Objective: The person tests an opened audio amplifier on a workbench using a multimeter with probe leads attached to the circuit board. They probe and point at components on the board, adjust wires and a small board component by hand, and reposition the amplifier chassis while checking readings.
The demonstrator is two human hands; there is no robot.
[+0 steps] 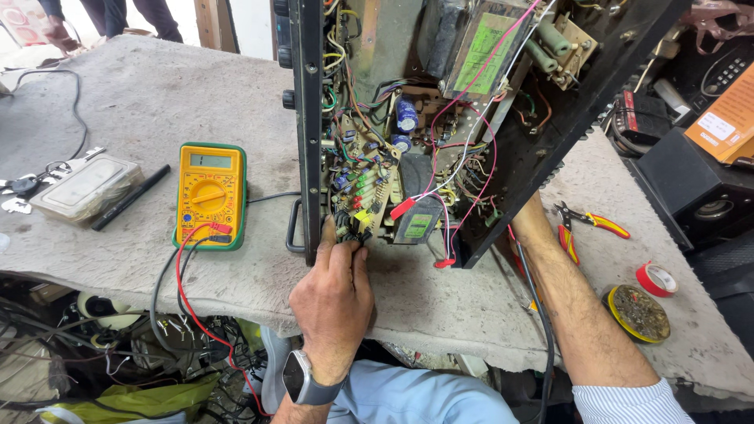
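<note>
— What's that big thing at twelve o'clock?

— An opened amplifier chassis [471, 118] on the grey surface [141, 102], green rectangular labels inside. An orange carton [726, 118] sits at two o'clock.

— And the hands?

— The left hand [334, 294] pinches parts at the circuit board's [365, 184] lower edge. The right hand is hidden behind the chassis; cannot tell.

— Anything nearby?

— Yellow multimeter [210, 195] at nine, red pliers [585, 224] at three, red tape roll [656, 279] beside the edge.
</note>
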